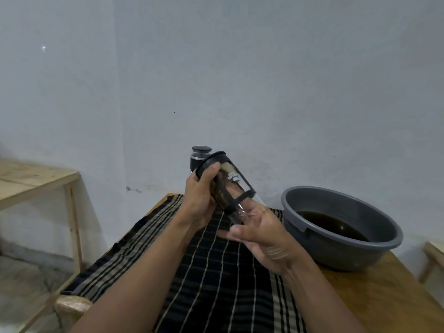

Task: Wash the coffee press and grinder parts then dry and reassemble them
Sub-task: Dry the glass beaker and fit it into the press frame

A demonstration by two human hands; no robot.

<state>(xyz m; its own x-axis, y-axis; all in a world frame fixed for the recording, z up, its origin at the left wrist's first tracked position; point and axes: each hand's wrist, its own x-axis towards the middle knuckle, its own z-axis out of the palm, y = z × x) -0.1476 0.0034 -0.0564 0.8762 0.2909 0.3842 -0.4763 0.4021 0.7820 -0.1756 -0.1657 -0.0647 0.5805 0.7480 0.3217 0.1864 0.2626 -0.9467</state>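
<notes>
The coffee press (pixel 231 182), a glass beaker in a black plastic frame, is held tilted above the table with its black base up and to the left. My left hand (pixel 200 198) grips the frame near the base, thumb on the black ring. My right hand (pixel 262 233) curls its fingers round the beaker's lower open end. Behind the press stands the black grinder (pixel 198 157), upright with its lid on, partly hidden by the press.
A black striped cloth (pixel 216 272) covers the wooden table (pixel 384 299). A grey plastic basin (pixel 341 227) with dark brown water sits at the right. A bare wooden bench (pixel 31 181) stands at the left by the wall.
</notes>
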